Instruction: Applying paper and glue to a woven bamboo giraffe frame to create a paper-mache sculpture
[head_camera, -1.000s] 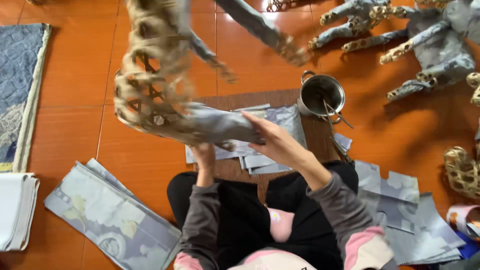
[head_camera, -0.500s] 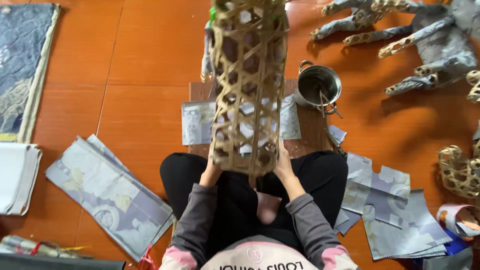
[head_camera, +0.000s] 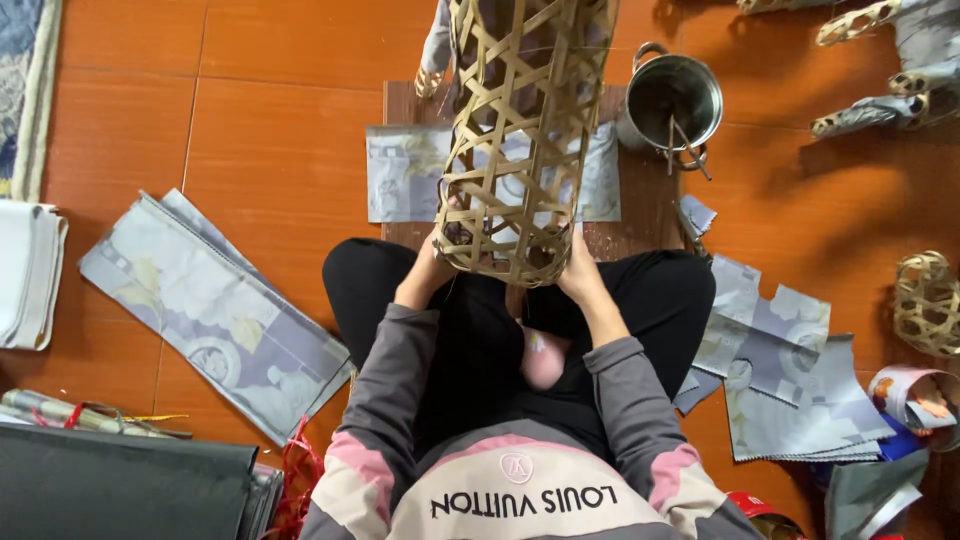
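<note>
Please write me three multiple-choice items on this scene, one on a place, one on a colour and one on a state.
1. Where does the metal pot stand?
A. On the floor beyond the person's right knee, beside the wooden board
B. In the person's lap
C. On the folded white cloths

2. What colour are the strips of the woven frame?
A. Bright blue
B. Tan
C. Black

3. How is the woven frame held?
A. It lies flat on the floor, untouched
B. One hand alone grips it from above
C. Both hands grip its near end, one on each side

Answers: 1 A, the pot sits on the orange floor at the board's right edge. 2 B, the strips are straw-tan. 3 C, the left hand and right hand flank its near rim.
</note>
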